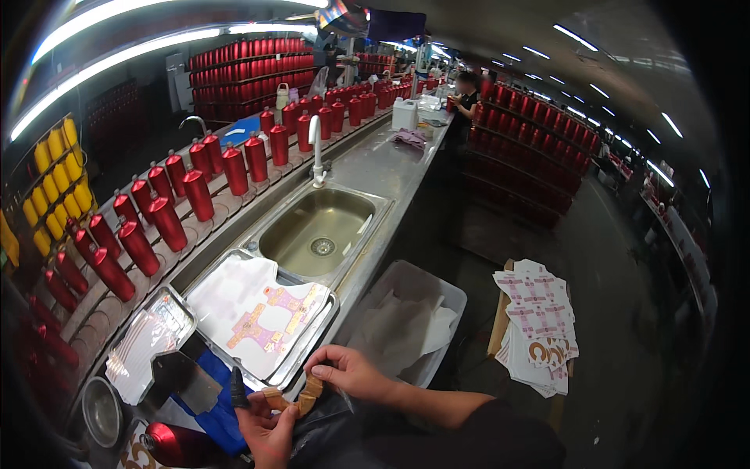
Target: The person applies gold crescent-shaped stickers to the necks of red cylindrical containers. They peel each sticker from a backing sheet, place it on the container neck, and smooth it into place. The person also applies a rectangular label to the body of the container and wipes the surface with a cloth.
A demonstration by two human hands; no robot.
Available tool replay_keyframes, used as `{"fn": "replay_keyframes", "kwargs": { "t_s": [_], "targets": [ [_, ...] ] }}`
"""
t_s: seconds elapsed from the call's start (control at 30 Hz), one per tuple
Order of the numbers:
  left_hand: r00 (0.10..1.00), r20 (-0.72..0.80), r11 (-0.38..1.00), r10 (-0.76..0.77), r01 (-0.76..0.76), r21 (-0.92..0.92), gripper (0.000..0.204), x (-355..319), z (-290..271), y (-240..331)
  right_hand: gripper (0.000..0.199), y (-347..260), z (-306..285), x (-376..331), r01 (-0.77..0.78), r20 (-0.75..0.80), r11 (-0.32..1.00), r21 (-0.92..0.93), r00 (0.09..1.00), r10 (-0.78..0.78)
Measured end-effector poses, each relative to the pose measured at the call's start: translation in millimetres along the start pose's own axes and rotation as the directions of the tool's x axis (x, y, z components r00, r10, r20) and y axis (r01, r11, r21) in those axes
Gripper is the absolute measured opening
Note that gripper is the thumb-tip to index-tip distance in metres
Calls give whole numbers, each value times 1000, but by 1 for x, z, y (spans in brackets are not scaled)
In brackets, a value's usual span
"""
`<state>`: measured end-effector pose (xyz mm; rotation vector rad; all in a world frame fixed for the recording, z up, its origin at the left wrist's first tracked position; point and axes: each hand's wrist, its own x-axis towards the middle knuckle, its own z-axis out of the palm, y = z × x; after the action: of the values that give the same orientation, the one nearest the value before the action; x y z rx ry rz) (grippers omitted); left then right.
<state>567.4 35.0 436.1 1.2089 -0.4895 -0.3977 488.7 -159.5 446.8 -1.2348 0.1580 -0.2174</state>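
My left hand (268, 434), a black cover on one finger, pinches one end of a curved gold-brown strip (310, 396). The other end is between the thumb and fingers of my right hand (353, 374). It resembles the brown curved shapes on nearby printed sheets. A red metal bottle (176, 445) lies on its side left of my left hand, on or beside a blue cloth (217, 391). Just beyond my hands, a metal tray (330, 314) holds white sheets (262, 332) printed in pink and gold.
A sink (301, 227) with a white faucet (316, 144) is set in the steel counter. Red bottles (197, 195) stand in rows along the left. A smaller tray (187, 319), metal bowl (101, 412), plastic bin (461, 293) and stacked printed sheets (539, 320) surround me. A person (466, 98) stands farther off.
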Motion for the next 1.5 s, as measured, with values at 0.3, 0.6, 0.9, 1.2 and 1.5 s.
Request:
{"fn": "replay_keyframes", "kwargs": {
  "t_s": [0.3, 0.6, 0.9, 1.2, 1.5],
  "targets": [
    [992, 119, 996, -41, 32, 78, 26, -9, 8, 45, 19, -5, 14, -13, -38, 7, 983, 182, 999, 37],
    [994, 103, 999, 31, -29, -15, 33, -20, 26, 56, 25, 4, 7, -18, -49, -85, 960, 275, 994, 75],
    [1000, 22, 999, 12, -13, 30, 37, -27, 25, 55, 37, -10, 14, -24, 13, 29, 979, 202, 999, -20],
    [995, 19, 990, 94, -96, 100, 49, -38, 5, 54, 41, -5, 28, -10, 15, 194, 988, 153, 980, -45],
    [906, -406, 977, -118, 179, 114, 56, -137, -77, 75, 44, 25, 103, 4, -402, 425, 896, -190, 788, 444]
  ]
}}
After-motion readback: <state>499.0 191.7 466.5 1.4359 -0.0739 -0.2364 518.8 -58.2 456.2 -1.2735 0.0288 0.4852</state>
